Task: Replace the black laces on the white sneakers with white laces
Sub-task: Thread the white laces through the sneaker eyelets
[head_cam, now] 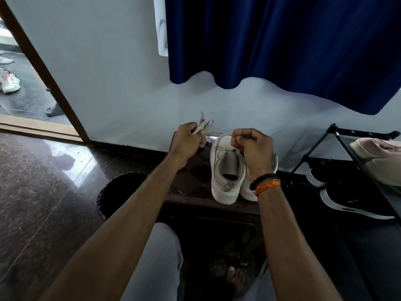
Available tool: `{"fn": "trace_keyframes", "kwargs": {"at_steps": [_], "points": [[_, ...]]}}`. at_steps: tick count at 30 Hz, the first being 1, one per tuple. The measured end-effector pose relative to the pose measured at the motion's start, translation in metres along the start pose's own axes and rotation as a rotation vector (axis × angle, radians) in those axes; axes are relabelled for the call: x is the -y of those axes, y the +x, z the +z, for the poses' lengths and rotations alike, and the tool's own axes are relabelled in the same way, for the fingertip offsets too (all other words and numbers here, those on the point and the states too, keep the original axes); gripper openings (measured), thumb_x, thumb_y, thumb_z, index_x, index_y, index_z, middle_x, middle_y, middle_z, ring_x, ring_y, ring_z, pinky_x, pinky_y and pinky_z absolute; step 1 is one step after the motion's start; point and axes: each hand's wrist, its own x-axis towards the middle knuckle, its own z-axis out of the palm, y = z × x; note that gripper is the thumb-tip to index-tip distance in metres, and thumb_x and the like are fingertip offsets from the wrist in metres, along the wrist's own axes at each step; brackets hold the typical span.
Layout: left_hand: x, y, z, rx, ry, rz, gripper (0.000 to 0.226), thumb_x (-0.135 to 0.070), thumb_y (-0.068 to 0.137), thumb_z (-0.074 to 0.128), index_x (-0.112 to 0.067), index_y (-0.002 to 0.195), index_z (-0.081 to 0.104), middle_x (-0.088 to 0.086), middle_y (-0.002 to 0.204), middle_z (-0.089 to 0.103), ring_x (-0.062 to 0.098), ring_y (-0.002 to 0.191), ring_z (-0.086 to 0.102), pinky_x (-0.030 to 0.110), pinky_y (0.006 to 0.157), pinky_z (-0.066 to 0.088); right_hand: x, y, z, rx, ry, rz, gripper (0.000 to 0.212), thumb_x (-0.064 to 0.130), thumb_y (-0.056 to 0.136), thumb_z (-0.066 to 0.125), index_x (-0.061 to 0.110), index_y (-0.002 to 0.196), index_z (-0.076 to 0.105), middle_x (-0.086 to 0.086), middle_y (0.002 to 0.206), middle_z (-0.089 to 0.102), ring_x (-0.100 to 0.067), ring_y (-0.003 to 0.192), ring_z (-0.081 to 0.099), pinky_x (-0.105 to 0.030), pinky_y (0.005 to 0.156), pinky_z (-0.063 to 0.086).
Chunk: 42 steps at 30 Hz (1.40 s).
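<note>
Two white sneakers stand side by side on a dark low table (191, 181), heels toward me. The left sneaker (226, 170) is fully in sight; the right sneaker (249, 190) is mostly hidden behind my right wrist. My left hand (188, 140) is closed around a bunch of white lace (202, 126), whose ends stick up out of the fist, blurred. My right hand (252, 146) is fisted over the left sneaker's toe end, pinching something small there; what it pinches is too hidden to name. No black lace is visible.
A black waste bin (121, 192) stands on the floor left of the table. A black shoe rack (355, 161) at the right holds a beige shoe (382, 157) and black sneakers (351, 203). A blue curtain (282, 44) hangs above. An open doorway (23, 88) is at far left.
</note>
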Motion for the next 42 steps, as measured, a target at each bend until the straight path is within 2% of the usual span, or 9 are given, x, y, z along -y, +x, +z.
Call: {"fn": "trace_keyframes", "kwargs": {"at_steps": [5, 8, 10, 15, 20, 28, 36, 39, 42], "points": [[-0.029, -0.011, 0.014, 0.28, -0.296, -0.043, 0.016, -0.003, 0.099, 0.061, 0.01, 0.106, 0.067, 0.011, 0.083, 0.065, 0.014, 0.07, 0.064, 0.024, 0.066, 0.054, 0.0, 0.008, -0.009, 0.18, 0.065, -0.006, 0.045, -0.004, 0.086, 0.068, 0.013, 0.128, 0.064, -0.016, 0.124, 0.066, -0.03, 0.103, 0.071, -0.033, 0.076, 0.059], [-0.027, -0.012, 0.022, 0.444, -0.309, -0.037, 0.015, -0.006, 0.098, 0.063, 0.005, 0.106, 0.07, 0.012, 0.087, 0.066, 0.017, 0.075, 0.065, 0.028, 0.069, 0.054, 0.005, 0.01, -0.016, 0.26, 0.16, 0.036, 0.056, -0.002, 0.088, 0.065, 0.017, 0.139, 0.052, -0.022, 0.121, 0.067, -0.031, 0.102, 0.073, -0.03, 0.073, 0.059], [-0.023, -0.009, 0.028, 0.469, -0.309, -0.042, 0.014, -0.008, 0.097, 0.064, 0.002, 0.105, 0.071, 0.012, 0.087, 0.067, 0.021, 0.079, 0.064, 0.029, 0.069, 0.053, 0.006, 0.011, -0.021, 0.265, 0.181, 0.049, 0.046, -0.004, 0.095, 0.059, 0.012, 0.138, 0.053, -0.02, 0.109, 0.073, -0.029, 0.095, 0.075, -0.029, 0.073, 0.059], [-0.023, -0.004, 0.04, 0.484, -0.269, -0.06, 0.02, -0.008, 0.097, 0.066, 0.004, 0.112, 0.07, 0.01, 0.082, 0.067, 0.016, 0.076, 0.064, 0.02, 0.057, 0.046, -0.013, 0.02, -0.032, 0.295, 0.071, -0.018, 0.026, 0.004, 0.105, 0.052, 0.003, 0.127, 0.065, -0.018, 0.11, 0.075, -0.033, 0.101, 0.074, -0.041, 0.093, 0.059], [-0.028, 0.008, 0.048, 0.508, -0.239, -0.074, 0.02, -0.007, 0.097, 0.065, 0.007, 0.111, 0.068, 0.01, 0.074, 0.062, 0.003, 0.052, 0.056, 0.016, 0.049, 0.039, -0.015, 0.028, -0.043, 0.326, 0.113, -0.065, 0.028, 0.005, 0.107, 0.047, 0.0, 0.129, 0.064, -0.013, 0.113, 0.076, -0.029, 0.105, 0.074, -0.032, 0.089, 0.06], [-0.054, 0.029, 0.058, 0.563, -0.372, -0.235, 0.024, -0.005, 0.101, 0.057, 0.011, 0.116, 0.066, 0.018, 0.09, 0.072, 0.021, 0.074, 0.071, 0.029, 0.072, 0.062, -0.019, 0.05, -0.052, 0.237, -0.076, -0.156, 0.036, 0.008, 0.107, 0.047, 0.006, 0.142, 0.056, -0.007, 0.122, 0.073, -0.02, 0.106, 0.074, -0.036, 0.092, 0.06], [-0.052, 0.024, 0.072, 0.514, -0.654, -0.491, 0.034, 0.001, 0.104, 0.043, 0.014, 0.134, 0.052, 0.033, 0.132, 0.059, 0.046, 0.115, 0.064, 0.051, 0.092, 0.057, -0.025, 0.052, -0.056, -0.118, -0.583, -0.432, 0.035, 0.004, 0.097, 0.062, 0.016, 0.128, 0.071, 0.0, 0.112, 0.077, -0.012, 0.094, 0.075, -0.037, 0.09, 0.061], [-0.049, 0.023, 0.076, 0.48, -0.758, -0.542, 0.039, 0.0, 0.104, 0.041, 0.014, 0.14, 0.047, 0.035, 0.138, 0.054, 0.049, 0.126, 0.057, 0.054, 0.095, 0.054, -0.021, 0.05, -0.053, -0.218, -0.571, -0.46, 0.027, 0.007, 0.095, 0.067, 0.018, 0.118, 0.077, 0.004, 0.104, 0.079, -0.004, 0.091, 0.073, -0.027, 0.086, 0.06], [-0.044, 0.026, 0.078, 0.435, -0.838, -0.549, 0.042, -0.001, 0.103, 0.042, 0.013, 0.142, 0.046, 0.032, 0.14, 0.054, 0.045, 0.125, 0.059, 0.054, 0.095, 0.055, -0.015, 0.05, -0.05, -0.155, -0.395, -0.393, 0.023, 0.007, 0.094, 0.069, 0.019, 0.111, 0.078, 0.012, 0.097, 0.077, -0.003, 0.083, 0.073, -0.026, 0.077, 0.062]]}}
